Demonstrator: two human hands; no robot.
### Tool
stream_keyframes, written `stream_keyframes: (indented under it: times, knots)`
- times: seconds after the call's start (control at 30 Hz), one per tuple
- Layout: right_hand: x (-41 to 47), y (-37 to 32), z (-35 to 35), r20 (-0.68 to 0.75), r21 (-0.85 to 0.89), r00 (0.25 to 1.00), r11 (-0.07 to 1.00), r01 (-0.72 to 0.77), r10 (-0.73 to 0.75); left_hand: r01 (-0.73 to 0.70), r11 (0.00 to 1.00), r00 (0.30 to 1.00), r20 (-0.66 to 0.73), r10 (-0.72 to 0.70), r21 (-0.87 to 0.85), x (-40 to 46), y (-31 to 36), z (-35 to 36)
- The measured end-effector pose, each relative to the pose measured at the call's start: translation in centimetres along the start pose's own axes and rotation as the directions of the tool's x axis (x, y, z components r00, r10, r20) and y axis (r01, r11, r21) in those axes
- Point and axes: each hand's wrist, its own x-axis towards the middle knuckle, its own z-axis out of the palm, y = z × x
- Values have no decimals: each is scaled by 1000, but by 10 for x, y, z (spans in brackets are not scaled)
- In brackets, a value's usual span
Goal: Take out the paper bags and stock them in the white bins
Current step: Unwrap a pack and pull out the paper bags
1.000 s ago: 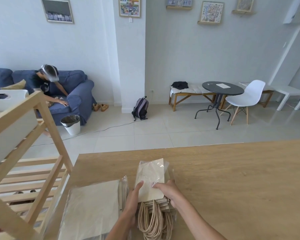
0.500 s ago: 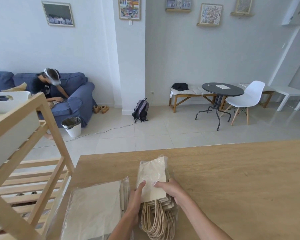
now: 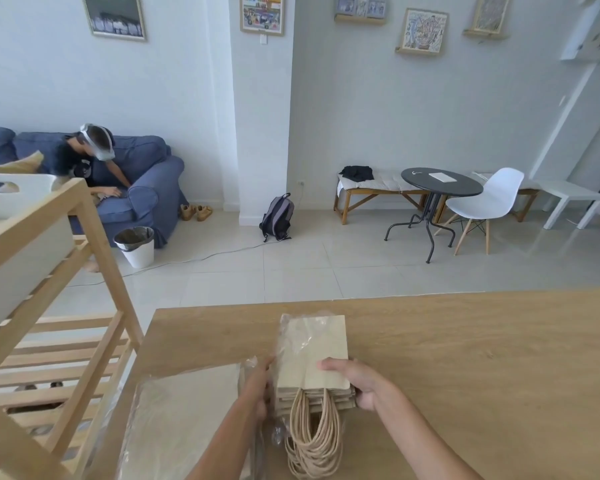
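Observation:
A stack of small beige paper bags (image 3: 312, 355) with twine handles lies on the wooden table (image 3: 465, 358), its far end still inside a clear plastic wrapper (image 3: 291, 334). My left hand (image 3: 258, 386) grips the wrapper along the stack's left side. My right hand (image 3: 357, 382) grips the stack's right edge, fingers over the top bag. A second, larger pack of bags in plastic (image 3: 184, 420) lies to the left. A white bin (image 3: 11, 199) sits on top of the wooden rack (image 3: 94, 244) at the far left.
The rack's slatted shelves stand close to the table's left edge. Beyond the table is tiled floor with a backpack (image 3: 278, 216), a white waste bin (image 3: 136, 245), a round black table (image 3: 440, 185) with a white chair, and a person on a blue sofa (image 3: 142, 188).
The bag stack has slid further out of the wrapper toward me. My right hand has shifted from the top of the stack to its right edge.

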Motion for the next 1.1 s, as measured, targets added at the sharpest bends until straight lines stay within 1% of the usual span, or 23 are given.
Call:
stream_keyframes:
  times: [0.07,0.13,0.2,0.23,0.27,0.3,0.33,0.37,0.4,0.43,0.47,0.5,0.57,0.6,0.63,0.67,0.7,0.77,0.83,0.93,0.97,1.03,1.1]
  knots:
    - [-8,6,-8,19,42,1000,999,-6,5,-1,1000,1000,4,1,-30,-6,2,5]
    - [-18,14,-14,35,72,999,997,-3,1,-52,997,999,12,53,-49,-10,3,9]
    - [-31,20,-18,55,87,998,996,-1,-4,-69,996,997,43,71,-55,-14,2,9]
    - [-37,24,-20,60,98,998,995,2,-8,-75,997,995,69,77,-25,-17,2,10]
    - [-42,28,-22,63,113,998,994,5,-12,-117,992,991,68,113,52,-18,0,10]
    - [-47,32,-25,66,131,998,991,9,-18,-190,967,982,32,187,169,-19,-4,10]
    - [-52,35,-26,69,152,997,988,12,-23,-274,913,954,-31,297,304,-20,-8,8]
    - [-56,39,-27,74,173,997,985,15,-28,-361,833,900,-77,428,418,-23,-13,5]
    - [-58,44,-26,79,192,996,981,16,-32,-463,740,824,-72,563,488,-31,-18,3]
    - [-61,48,-26,83,207,996,978,16,-34,-563,618,727,-26,686,549,-39,-23,-1]
    - [-65,51,-24,90,215,995,977,16,-36,-636,465,623,54,780,616,-44,-29,-6]
    - [-69,55,-23,99,222,994,975,16,-39,-674,299,532,163,831,676,-46,-35,-13]
    - [-75,62,-23,126,232,991,972,22,-53,-698,-17,405,414,815,716,-55,-46,-25]
    - [-80,64,-23,139,226,988,974,26,-59,-704,-160,347,532,772,692,-62,-50,-28]
    - [-85,66,-23,153,216,986,976,31,-65,-709,-280,292,631,719,647,-69,-52,-29]
    - [-90,67,-23,169,207,983,978,37,-73,-712,-360,249,696,673,603,-77,-53,-28]
    - [-95,68,-23,191,199,978,979,43,-82,-714,-403,218,728,650,573,-84,-53,-25]
    - [-106,67,-23,218,152,972,987,58,-91,-730,-413,193,744,640,544,-98,-53,-18]
    - [-118,68,-25,194,106,971,987,119,-138,-764,-385,194,753,629,518,-113,-53,-9]
    - [-128,74,-38,117,154,956,956,249,-268,-801,-323,203,737,645,503,-130,-58,-2]
    - [-135,75,-43,128,155,946,948,277,-297,-802,-318,207,735,646,506,-134,-61,-1]
    - [-151,78,-55,228,73,916,944,322,-330,-807,-307,213,733,646,505,-140,-67,0]
    - [-161,86,-70,329,-76,883,923,377,-334,-825,-242,233,697,678,511,-147,-75,-1]
